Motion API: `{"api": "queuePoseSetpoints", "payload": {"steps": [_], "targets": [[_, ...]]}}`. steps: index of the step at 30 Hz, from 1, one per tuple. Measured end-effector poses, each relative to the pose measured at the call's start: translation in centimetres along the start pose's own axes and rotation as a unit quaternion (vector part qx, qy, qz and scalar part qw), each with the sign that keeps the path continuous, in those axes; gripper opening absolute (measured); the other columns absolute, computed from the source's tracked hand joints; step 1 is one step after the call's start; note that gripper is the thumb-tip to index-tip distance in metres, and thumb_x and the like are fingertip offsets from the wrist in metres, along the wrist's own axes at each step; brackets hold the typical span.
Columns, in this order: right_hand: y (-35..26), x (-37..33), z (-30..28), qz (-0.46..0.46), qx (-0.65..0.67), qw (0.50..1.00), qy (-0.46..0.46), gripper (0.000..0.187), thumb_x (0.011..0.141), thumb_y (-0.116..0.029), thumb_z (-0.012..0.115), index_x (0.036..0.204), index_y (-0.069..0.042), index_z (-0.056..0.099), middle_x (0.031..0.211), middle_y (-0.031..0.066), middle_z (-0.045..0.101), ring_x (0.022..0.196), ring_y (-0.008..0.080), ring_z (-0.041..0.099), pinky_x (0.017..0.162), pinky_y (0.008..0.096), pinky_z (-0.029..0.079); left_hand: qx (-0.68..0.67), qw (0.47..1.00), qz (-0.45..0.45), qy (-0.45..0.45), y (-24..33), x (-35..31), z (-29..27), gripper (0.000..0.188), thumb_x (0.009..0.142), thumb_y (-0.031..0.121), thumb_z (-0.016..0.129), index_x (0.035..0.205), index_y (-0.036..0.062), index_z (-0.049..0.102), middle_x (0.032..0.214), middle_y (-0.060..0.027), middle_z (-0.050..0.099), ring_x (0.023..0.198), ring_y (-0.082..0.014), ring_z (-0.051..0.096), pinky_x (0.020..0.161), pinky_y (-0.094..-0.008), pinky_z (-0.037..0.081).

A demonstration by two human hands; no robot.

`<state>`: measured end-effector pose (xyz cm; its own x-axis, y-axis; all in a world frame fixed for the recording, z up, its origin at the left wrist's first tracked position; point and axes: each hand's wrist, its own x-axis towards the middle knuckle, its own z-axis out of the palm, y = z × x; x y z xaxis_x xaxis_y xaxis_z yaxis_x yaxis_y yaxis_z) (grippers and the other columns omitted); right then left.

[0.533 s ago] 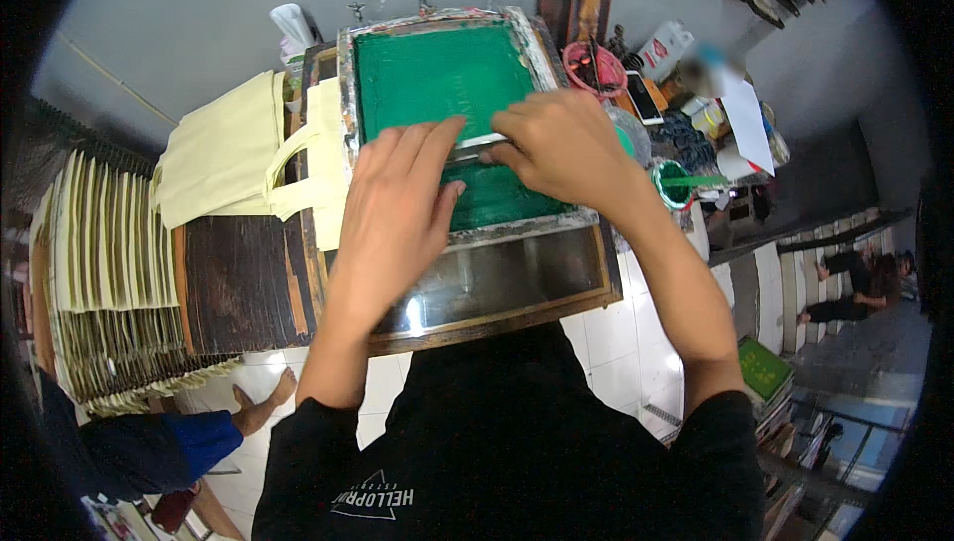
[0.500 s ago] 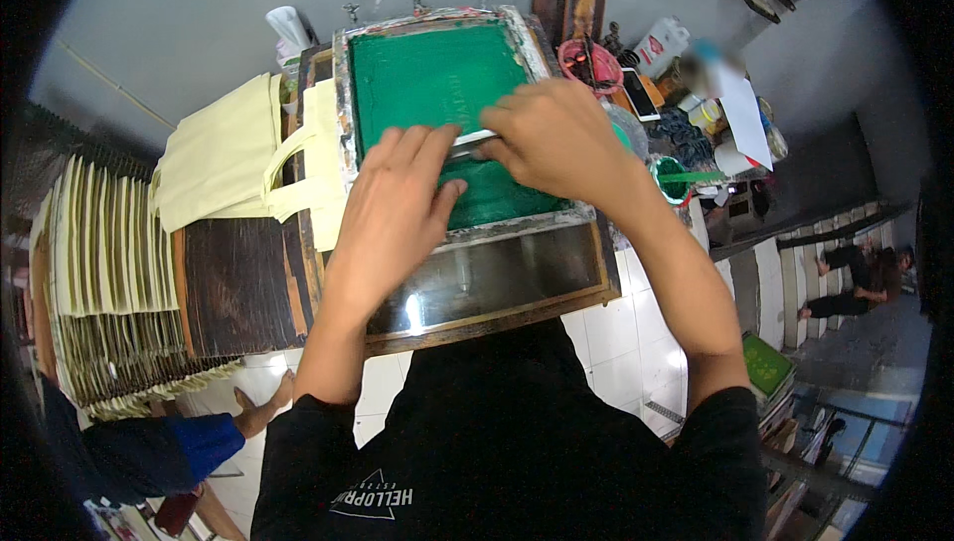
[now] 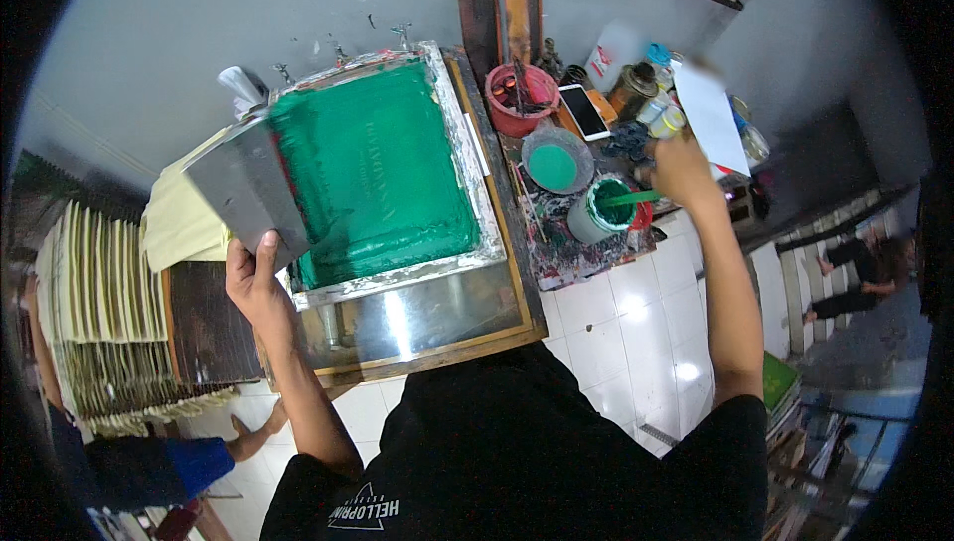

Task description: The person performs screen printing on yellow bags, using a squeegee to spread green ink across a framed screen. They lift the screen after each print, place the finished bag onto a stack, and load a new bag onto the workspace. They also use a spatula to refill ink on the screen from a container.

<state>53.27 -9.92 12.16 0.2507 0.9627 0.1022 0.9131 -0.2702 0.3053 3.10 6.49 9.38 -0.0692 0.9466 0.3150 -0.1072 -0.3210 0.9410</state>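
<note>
My left hand (image 3: pixel 256 278) grips a wide, flat grey squeegee (image 3: pixel 243 178) by its lower end, thumb on its face. The squeegee is tilted over the left side of a screen-printing frame (image 3: pixel 485 208), whose mesh (image 3: pixel 383 183) is coated in green ink. Faint lettering shows in the mesh. Over to the right, my right hand (image 3: pixel 686 175) has its fingers curled at the outer end of a green stick (image 3: pixel 626 199). The stick's other end rests in a white tub (image 3: pixel 594 223) of dark green ink. The fingertips are partly hidden.
A bowl (image 3: pixel 556 163) of lighter green ink, a pink basket (image 3: pixel 519 119) and a phone (image 3: pixel 584 112) crowd the side table. Cream bags (image 3: pixel 189 213) lie left of the frame; more hang in a rack (image 3: pixel 109 273). A person's leg (image 3: pixel 260 427) shows at lower left.
Both hands have parted from the squeegee over the mesh. My left hand has carried it to the frame's left side; my right hand has moved right to the green stick.
</note>
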Motion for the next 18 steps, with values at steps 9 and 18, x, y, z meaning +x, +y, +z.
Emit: {"api": "queuePoseSetpoints", "payload": {"steps": [9,18], "targets": [[-0.5,-1.1,7.7,-0.030,0.014,0.990,-0.138,0.014,0.076,-0.016,0.072,0.085,-0.005,0.073,0.083,0.0151,0.072,0.080,0.0331,0.073,0.076,0.0450,0.057,-0.116,0.989,0.028,0.088,-1.1,-3.2,1.2,0.031,0.095,0.007,0.068,0.124,-0.0013,0.059,0.119,-0.0089,0.066,0.109,-0.0178,0.061,0.099,-0.0358,0.044],[4.9,-4.5,1.5,0.100,0.104,0.987,-0.067,0.022,0.075,-0.019,0.075,0.086,-0.002,0.068,0.087,0.0211,0.070,0.083,0.0402,0.069,0.075,0.0500,0.055,-0.158,0.984,0.011,0.083,-2.0,-5.1,3.4,0.036,0.096,0.007,0.065,0.130,-0.0009,0.055,0.126,-0.0094,0.063,0.117,-0.0191,0.058,0.105,-0.0381,0.042]]}}
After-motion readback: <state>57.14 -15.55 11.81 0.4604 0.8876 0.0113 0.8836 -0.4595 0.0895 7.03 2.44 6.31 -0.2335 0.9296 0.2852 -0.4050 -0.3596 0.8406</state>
